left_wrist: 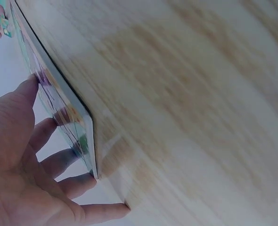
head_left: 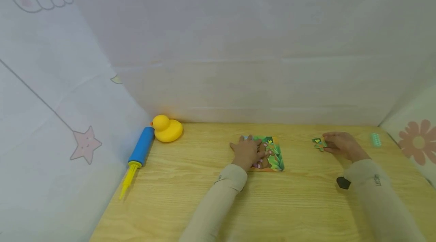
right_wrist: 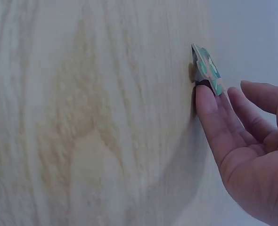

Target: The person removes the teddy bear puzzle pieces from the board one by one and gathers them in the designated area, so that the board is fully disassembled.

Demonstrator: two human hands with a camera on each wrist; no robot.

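Observation:
A colourful jigsaw puzzle (head_left: 277,155) with green leaves and a brown figure lies flat on the wooden table. My left hand (head_left: 246,153) rests on its left part with spread fingers, covering much of the picture. In the left wrist view, fingertips of the left hand (left_wrist: 30,165) touch the puzzle's surface (left_wrist: 77,125) and edge, while one finger reaches past it to the tabletop. Off to the right, my right hand (head_left: 344,145) pinches a loose green puzzle piece (head_left: 318,143) by its right side. The right wrist view shows this piece (right_wrist: 206,68) tilted at the fingertips.
A yellow rubber duck (head_left: 167,129) sits at the table's back left, beside a blue and yellow hand pump (head_left: 141,149). A small mint-green dotted item (head_left: 376,140) lies at the far right. A dark object (head_left: 343,183) shows by the right cuff. Pale cloth walls (head_left: 238,83) enclose the table.

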